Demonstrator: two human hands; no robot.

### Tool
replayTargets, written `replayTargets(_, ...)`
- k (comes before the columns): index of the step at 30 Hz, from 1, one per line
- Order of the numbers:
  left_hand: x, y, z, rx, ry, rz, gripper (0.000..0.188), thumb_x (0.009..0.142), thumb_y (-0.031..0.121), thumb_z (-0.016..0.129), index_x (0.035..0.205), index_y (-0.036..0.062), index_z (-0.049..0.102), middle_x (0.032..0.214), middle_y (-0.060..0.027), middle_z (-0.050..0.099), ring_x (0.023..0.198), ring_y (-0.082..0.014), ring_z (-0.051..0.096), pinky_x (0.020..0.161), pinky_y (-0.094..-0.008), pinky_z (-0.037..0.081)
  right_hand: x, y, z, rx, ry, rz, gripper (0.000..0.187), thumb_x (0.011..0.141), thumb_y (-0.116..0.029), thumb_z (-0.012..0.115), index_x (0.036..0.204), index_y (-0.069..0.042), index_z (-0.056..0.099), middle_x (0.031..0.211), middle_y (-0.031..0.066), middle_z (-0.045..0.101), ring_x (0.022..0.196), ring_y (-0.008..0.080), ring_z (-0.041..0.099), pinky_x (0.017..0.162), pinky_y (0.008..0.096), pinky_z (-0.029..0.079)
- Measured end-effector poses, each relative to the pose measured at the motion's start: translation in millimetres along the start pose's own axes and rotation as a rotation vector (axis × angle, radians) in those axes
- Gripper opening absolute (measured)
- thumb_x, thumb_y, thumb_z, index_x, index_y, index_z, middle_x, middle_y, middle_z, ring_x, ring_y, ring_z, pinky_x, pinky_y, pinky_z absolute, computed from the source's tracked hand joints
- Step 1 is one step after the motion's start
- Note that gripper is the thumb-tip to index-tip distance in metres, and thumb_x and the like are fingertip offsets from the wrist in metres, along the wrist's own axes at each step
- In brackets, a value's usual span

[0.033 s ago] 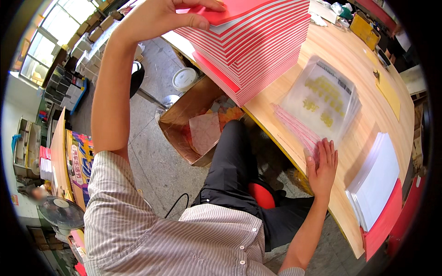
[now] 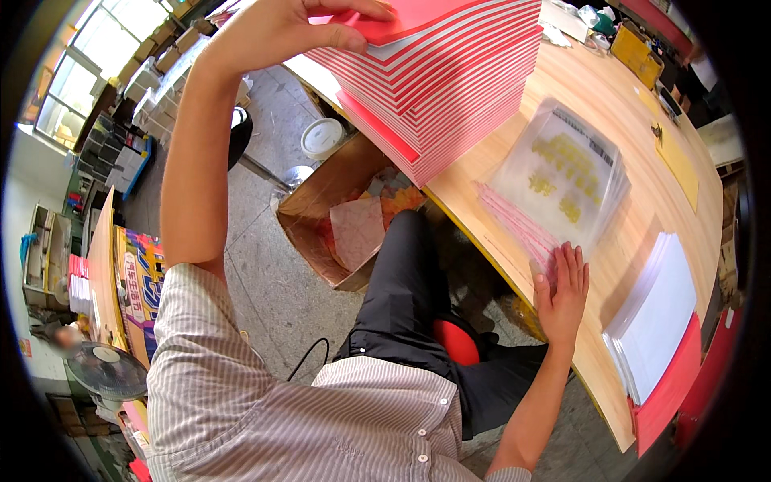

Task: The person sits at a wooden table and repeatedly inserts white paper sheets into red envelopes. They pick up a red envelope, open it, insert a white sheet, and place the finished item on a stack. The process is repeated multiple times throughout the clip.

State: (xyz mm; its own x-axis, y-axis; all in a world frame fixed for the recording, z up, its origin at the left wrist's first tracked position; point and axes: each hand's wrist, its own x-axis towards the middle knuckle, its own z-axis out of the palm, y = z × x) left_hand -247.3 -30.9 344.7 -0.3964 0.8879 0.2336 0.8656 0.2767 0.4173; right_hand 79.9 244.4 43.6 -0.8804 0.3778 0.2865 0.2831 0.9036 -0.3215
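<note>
A tall stack of red and white layered sheets [image 2: 450, 104] stands on the wooden table at the top. My left hand [image 2: 321, 24] is at its near left corner, thumb and fingers closed on the corner of the top red sheet [image 2: 434, 14]; the picture's upper edge cuts off part of this hand. My right hand [image 2: 562, 293] lies with fingers stretched out on the near end of a pile of clear plastic sleeves [image 2: 554, 173]. The sleeves carry yellow-green print and have pink strips along one side.
White sheets [image 2: 654, 321] lie over a red sheet [image 2: 671, 390] at the table's right end. A yellow clipboard [image 2: 677, 165] is beyond the sleeves. Below the table's edge stands an open cardboard box [image 2: 309, 209] with paper scraps, near a white-lidded bucket [image 2: 323, 138]. A fan [image 2: 107, 371] is at far left.
</note>
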Motion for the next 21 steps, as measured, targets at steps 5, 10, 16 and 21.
replayTargets(5,-0.4,2.2,1.9,0.013,0.013,-0.032,0.043,0.077,0.006,0.079,0.119,0.0049,0.07,0.121,-0.0115,0.069,0.112,-0.0181,0.065,0.1,-0.0298,0.047,-0.2,-0.1,1.0,0.006,0.003,0.004,0.049,0.093,-0.029,0.059,0.134,-0.002,0.054,0.148,0.0152,0.046,0.142,0.0358,0.035,0.119,0.0508,0.021)
replayTargets(10,-0.1,-5.3,1.7,0.034,0.004,-0.038,0.044,0.077,0.008,0.08,0.119,0.0054,0.07,0.122,-0.0109,0.069,0.112,-0.017,0.065,0.099,-0.0291,0.048,-0.2,-1.3,1.1,0.002,0.005,0.006,0.048,0.093,-0.03,0.059,0.133,-0.002,0.055,0.147,0.0153,0.047,0.142,0.0351,0.036,0.119,0.0507,0.021)
replayTargets(16,-0.6,0.0,0.9,0.035,-0.005,-0.015,0.045,0.077,0.011,0.08,0.12,0.0056,0.069,0.122,-0.0115,0.069,0.112,-0.0167,0.065,0.099,-0.0289,0.047,-1.4,0.4,1.4,-0.014,0.004,0.004,0.048,0.094,-0.032,0.058,0.133,-0.002,0.055,0.147,0.0153,0.047,0.141,0.0349,0.037,0.119,0.0507,0.021)
replayTargets(21,1.1,-1.2,0.3,0.024,-0.015,-0.052,0.045,0.078,0.012,0.08,0.121,0.0065,0.069,0.122,-0.0112,0.069,0.111,-0.0161,0.065,0.099,-0.0285,0.047,-1.2,0.3,1.5,-0.014,0.004,0.002,0.048,0.094,-0.032,0.058,0.133,-0.002,0.055,0.147,0.0152,0.047,0.141,0.0349,0.037,0.119,0.0507,0.021)
